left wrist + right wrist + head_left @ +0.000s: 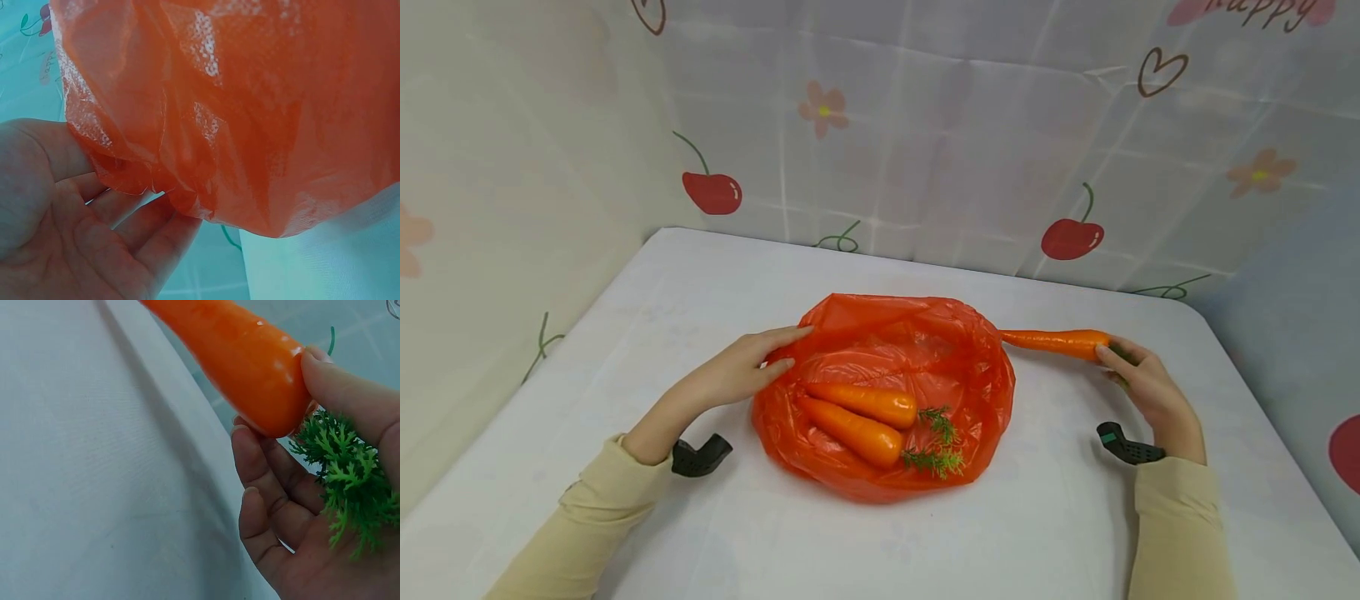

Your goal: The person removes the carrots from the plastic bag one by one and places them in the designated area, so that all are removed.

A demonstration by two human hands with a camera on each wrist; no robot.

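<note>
A crumpled red plastic bag (857,304) lies with its mouth spread wide in the middle of the table. Inside it two orange carrots (861,429) rest side by side, their green leafy tops (936,462) to the right. My left hand (741,367) holds the bag's left rim; in the left wrist view its fingertips are partly hidden by the plastic. To the right of the bag, my right hand (1142,387) pinches a third carrot (250,362) at its thick end. That carrot's tip points left at the bag's right rim, and its leaves (350,475) hang by the palm.
A white table (895,550) carries the bag. Pale curtains (940,150) printed with cherries, flowers and hearts stand behind it and at both sides. Each wrist wears a black device, one left (702,456) and one right (1126,446).
</note>
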